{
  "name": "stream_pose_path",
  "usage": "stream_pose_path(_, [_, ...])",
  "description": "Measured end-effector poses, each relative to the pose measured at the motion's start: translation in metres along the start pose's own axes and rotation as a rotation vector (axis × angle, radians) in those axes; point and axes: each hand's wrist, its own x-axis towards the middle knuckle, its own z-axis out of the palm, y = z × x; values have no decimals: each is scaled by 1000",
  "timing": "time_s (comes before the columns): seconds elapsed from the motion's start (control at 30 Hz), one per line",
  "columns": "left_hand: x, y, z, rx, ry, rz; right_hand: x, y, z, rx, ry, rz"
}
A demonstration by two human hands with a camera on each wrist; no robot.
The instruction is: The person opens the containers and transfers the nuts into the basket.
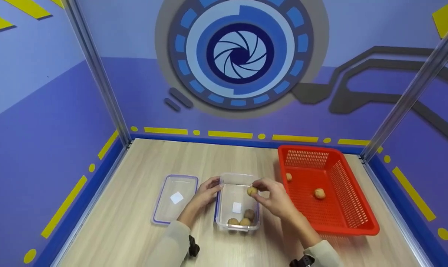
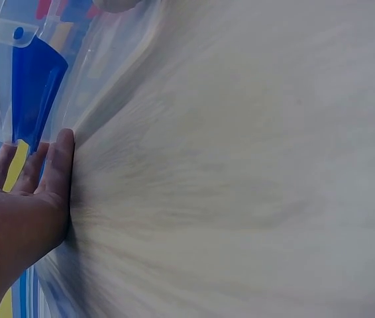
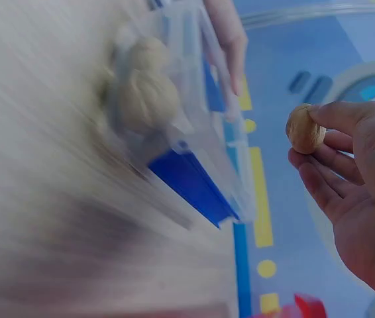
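Note:
My right hand (image 1: 276, 196) pinches a walnut (image 1: 252, 191) between thumb and fingertips, above the right side of a clear plastic container (image 1: 227, 196). In the right wrist view this walnut (image 3: 305, 129) shows its wrinkled tan shell, with the right hand (image 3: 366, 165) around its edge. Several walnuts (image 1: 244, 221) lie at the near end inside the container. My left hand (image 1: 205, 193) rests against the container's left side, its fingers fairly straight. A blue side clip (image 2: 36, 89) shows beside the fingers of the left hand (image 2: 25, 205) in the left wrist view.
A clear lid (image 1: 168, 207) with a purple-blue edge and a white label lies left of the container. At right stands a red plastic basket (image 1: 331, 213) holding a walnut (image 1: 319, 193) and another at its left wall. Blue walls enclose the wooden table (image 1: 142, 159).

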Motion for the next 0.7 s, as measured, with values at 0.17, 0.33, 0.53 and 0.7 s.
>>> stream_pose_path(0.17, [0, 1, 0, -10, -4, -4, 0, 7, -25, -81, 72, -2])
stream_pose_path(0.33, [0, 1, -1, -33, -14, 1, 0, 15, -50, -79, 131, 57])
stream_pose_path(0.53, [1, 2, 0, -33, -10, -12, -3, 29, -74, -54, 214, 153])
stream_pose_path(0.7, [0, 2, 0, -24, -5, -5, -8, 43, -87, -64, 261, 224])
